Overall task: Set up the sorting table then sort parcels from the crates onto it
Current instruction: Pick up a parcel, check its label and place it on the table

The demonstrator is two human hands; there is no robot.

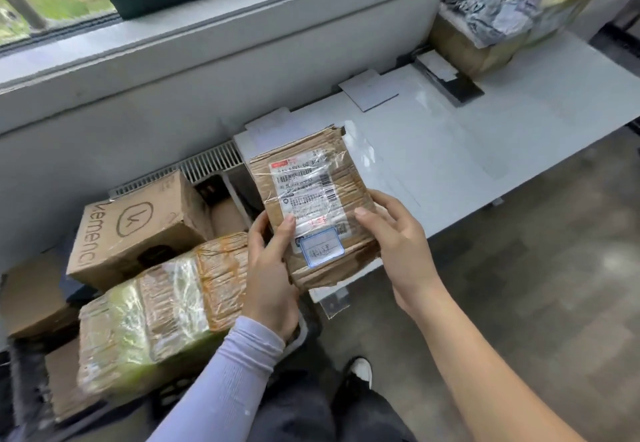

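A small worn cardboard parcel with a taped white shipping label and a blue-edged sticker is held up over the near left corner of the white sorting table. My left hand grips its lower left edge, thumb lying on the label. My right hand holds its right edge, thumb on the front. Below at the left, a dark crate carries more parcels: a brown printed box and a tape-wrapped green box.
On the table's far end stand a brown box and crumpled grey bags. Flat white cards lie along its back edge. A windowsill and a radiator grille run behind. Grey floor lies to the right, my shoe below.
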